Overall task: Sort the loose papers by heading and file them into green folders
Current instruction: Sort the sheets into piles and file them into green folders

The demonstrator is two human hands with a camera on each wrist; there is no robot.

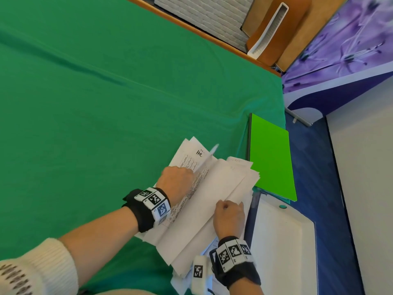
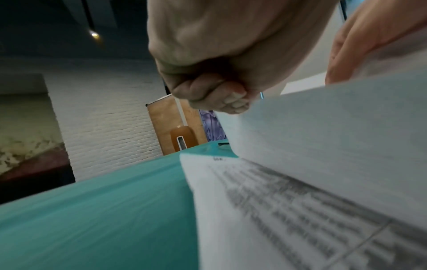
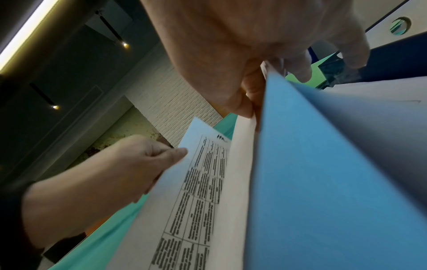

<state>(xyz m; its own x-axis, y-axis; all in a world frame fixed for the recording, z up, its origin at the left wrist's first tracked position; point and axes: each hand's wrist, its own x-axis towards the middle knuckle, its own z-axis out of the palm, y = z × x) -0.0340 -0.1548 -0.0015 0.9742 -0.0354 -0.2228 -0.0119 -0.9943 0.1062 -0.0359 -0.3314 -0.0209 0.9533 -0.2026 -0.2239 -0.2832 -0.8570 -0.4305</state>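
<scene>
Green tablecloth (image 1: pixel 106 103): fills the left and centre of the head view; papers and folder lie at its right edge.
Green folder (image 1: pixel 271 158): closed, flat, right of centre in the head view, its right side overhanging the cloth edge; whether anything is filed inside cannot be told. Its lower left corner is covered by the paper stack.
Loose papers (image 1: pixel 212 199): an untidy white stack at lower centre of the head view, fanned and partly lifted, just left of the folder and overlapping its edge. The exposed sheet (image 1: pixel 191 165) carries a printed table and a short handwritten heading near its top corner.
White unit (image 1: pixel 282 241): a white surface with a small green round fitting, lower right of the head view, directly below the folder and beside the stack.
Left hand (image 1: pixel 176 182): fingers curled, resting on the printed sheet at the stack's left edge; in the right wrist view its thumb and fingers pinch that edge.
Right hand (image 1: pixel 229 218): fingers curled over the near right edge of the raised sheets, gripping them; in the right wrist view the thumb presses against the lifted sheets.
Obstruction: the raised sheets hide the pages beneath and the stack's lower part.
Background: white brick wall (image 1: pixel 204 15), upper centre; purple floral panel (image 1: pixel 344 43), upper right; blue floor (image 1: pixel 319 188), right.
</scene>
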